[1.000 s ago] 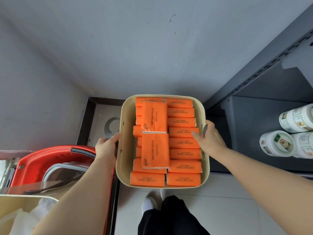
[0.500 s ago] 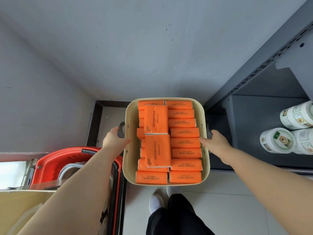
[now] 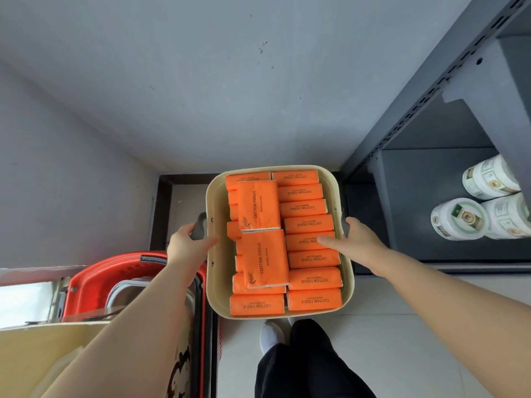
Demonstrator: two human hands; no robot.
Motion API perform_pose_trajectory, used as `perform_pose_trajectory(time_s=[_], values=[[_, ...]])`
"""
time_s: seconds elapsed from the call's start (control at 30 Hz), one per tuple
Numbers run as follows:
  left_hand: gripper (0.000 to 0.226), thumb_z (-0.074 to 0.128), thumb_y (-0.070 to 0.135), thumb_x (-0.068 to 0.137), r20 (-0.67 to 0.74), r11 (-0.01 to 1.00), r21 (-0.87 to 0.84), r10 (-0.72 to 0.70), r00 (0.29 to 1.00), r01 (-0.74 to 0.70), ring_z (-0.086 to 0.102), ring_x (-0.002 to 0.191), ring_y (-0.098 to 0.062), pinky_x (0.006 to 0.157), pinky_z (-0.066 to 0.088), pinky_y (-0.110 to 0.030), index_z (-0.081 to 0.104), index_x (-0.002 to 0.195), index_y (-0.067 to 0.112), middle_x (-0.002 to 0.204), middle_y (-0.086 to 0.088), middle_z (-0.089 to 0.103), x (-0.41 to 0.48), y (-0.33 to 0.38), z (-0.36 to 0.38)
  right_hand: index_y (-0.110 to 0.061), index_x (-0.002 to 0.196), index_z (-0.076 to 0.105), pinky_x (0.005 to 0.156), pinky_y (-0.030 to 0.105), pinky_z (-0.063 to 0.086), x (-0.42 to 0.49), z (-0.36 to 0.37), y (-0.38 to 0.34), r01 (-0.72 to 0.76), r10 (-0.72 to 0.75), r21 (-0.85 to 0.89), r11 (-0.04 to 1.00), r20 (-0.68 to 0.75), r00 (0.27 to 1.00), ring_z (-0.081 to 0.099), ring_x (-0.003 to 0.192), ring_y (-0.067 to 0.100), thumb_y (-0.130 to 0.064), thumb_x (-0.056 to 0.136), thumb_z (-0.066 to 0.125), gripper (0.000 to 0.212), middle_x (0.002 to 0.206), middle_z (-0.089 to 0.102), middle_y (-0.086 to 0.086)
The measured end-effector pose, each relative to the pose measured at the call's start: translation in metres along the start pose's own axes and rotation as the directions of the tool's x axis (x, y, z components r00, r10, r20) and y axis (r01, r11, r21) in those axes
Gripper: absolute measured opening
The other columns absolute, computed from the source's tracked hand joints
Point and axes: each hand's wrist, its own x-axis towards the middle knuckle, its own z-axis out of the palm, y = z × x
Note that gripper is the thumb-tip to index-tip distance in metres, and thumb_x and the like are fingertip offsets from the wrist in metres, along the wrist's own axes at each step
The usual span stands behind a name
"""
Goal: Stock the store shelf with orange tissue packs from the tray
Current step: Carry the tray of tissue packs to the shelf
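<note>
Left hand [image 3: 186,244], right hand [image 3: 356,245] gripping tray [image 3: 218,268], orange tissue packs [image 3: 309,224] inside

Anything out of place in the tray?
The upper flat pack and lower flat pack lie on top of the left column, crosswise to the rows standing on edge in the tray. Nothing spilled or visibly torn.
</note>
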Motion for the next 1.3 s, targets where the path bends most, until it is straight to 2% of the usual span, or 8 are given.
perform_pose_trajectory(time_s=[0.17, 0.33, 0.5, 0.63, 0.73, 0.9, 1.1, 1.3], values=[[0.057, 0.075, 0.025, 0.08, 0.037, 0.998, 0.062, 0.0, 0.999, -0.003, 0.059, 0.1, -0.024, 0.082, 0.05, -0.037, 0.05, 0.13, 0.015, 0.106, -0.002, 0.058, -0.04, 0.0, -0.023, -0.006, 0.142, 0.031, 0.091, 0.035, 0.044, -0.047, -0.007, 0.018, -0.005, 0.006, -0.05, 0.999, 0.028, 1.0, 0.049, 0.12, 0.023, -0.04, 0.077, 0.076, 0.086, 0.137, 0.047, 0.009], [0.063, 0.075, 0.028, 0.08, 0.075, 0.985, 0.166, 0.041, 0.996, -0.053, 0.06, 0.102, -0.026, 0.086, 0.052, -0.042, 0.047, 0.136, 0.018, 0.115, -0.005, 0.06, -0.09, 0.005, -0.037, -0.005, 0.137, 0.037, 0.087, 0.032, 0.043, -0.103, -0.009, 0.039, -0.041, 0.042, -0.044, 0.998, 0.022, 0.999, 0.05, 0.115, 0.023, -0.041, 0.075, 0.076, 0.082, 0.131, 0.049, 0.009], [0.065, 0.076, 0.033, 0.078, 0.136, 0.969, 0.184, 0.142, 0.98, -0.166, 0.063, 0.093, -0.023, 0.082, 0.053, -0.038, 0.049, 0.134, 0.016, 0.11, -0.007, 0.063, -0.138, 0.007, -0.035, -0.002, 0.137, 0.038, 0.093, 0.034, 0.042, -0.167, -0.012, 0.083, -0.067, 0.071, 0.06, 0.996, -0.058, 0.996, 0.047, 0.122, 0.026, -0.042, 0.075, 0.076, 0.083, 0.137, 0.047, 0.012], [0.064, 0.076, 0.03, 0.079, 0.217, 0.94, 0.175, 0.254, 0.942, -0.294, 0.062, 0.096, -0.024, 0.086, 0.05, -0.037, 0.049, 0.134, 0.014, 0.111, -0.006, 0.061, -0.186, 0.011, -0.025, -0.006, 0.146, 0.029, 0.095, 0.034, 0.047, -0.23, -0.013, 0.13, -0.072, 0.092, 0.15, 0.986, -0.128, 0.988, 0.051, 0.121, 0.025, -0.027, 0.074, 0.079, 0.091, 0.14, 0.047, 0.011], [0.059, 0.078, 0.027, 0.078, 0.268, 0.919, 0.148, 0.319, 0.909, -0.366, 0.061, 0.094, -0.023, 0.084, 0.05, -0.037, 0.053, 0.13, 0.014, 0.107, -0.005, 0.061, -0.225, 0.015, -0.013, -0.01, 0.145, 0.035, 0.092, 0.031, 0.046, -0.282, -0.015, 0.17, -0.042, 0.087, 0.193, 0.98, -0.233, 0.968, 0.051, 0.122, 0.024, -0.023, 0.075, 0.078, 0.083, 0.138, 0.049, 0.009], [0.06, 0.078, 0.019, 0.077, 0.383, 0.869, 0.106, 0.413, 0.826, -0.483, 0.061, 0.095, -0.027, 0.088, 0.048, -0.039, 0.053, 0.131, 0.009, 0.114, -0.012, 0.062, -0.298, 0.029, 0.028, -0.018, 0.105, 0.061, 0.081, 0.04, 0.055, -0.36, -0.017, 0.251, 0.003, 0.131, 0.335, 0.942, -0.375, 0.918, 0.062, 0.091, 0.02, -0.022, 0.071, 0.078, 0.039, 0.094, 0.065, 0.002], [0.02, 0.078, 0.018, 0.077, 0.565, 0.774, 0.12, 0.461, 0.684, -0.621, 0.056, 0.072, -0.022, 0.067, 0.043, -0.03, 0.064, 0.089, 0.009, 0.076, -0.011, 0.06, -0.394, 0.042, 0.105, -0.014, 0.09, 0.059, 0.067, 0.04, 0.058, -0.432, -0.019, 0.356, -0.019, 0.293, 0.532, 0.846, -0.436, 0.851, 0.062, 0.077, 0.025, -0.019, 0.07, 0.078, 0.028, 0.082, 0.06, 0.009], [0.019, 0.081, 0.017, 0.07, 0.652, 0.713, 0.17, 0.437, 0.62, -0.681, 0.056, 0.071, -0.025, 0.071, 0.048, -0.036, 0.068, 0.081, 0.008, 0.07, -0.01, 0.06, -0.496, 0.036, 0.206, -0.015, 0.067, 0.048, 0.059, 0.034, 0.049, -0.494, -0.026, 0.478, -0.03, 0.438, 0.694, 0.719, -0.42, 0.795, 0.051, 0.06, 0.017, -0.024, 0.071, 0.077, 0.03, 0.064, 0.051, 0.0]])
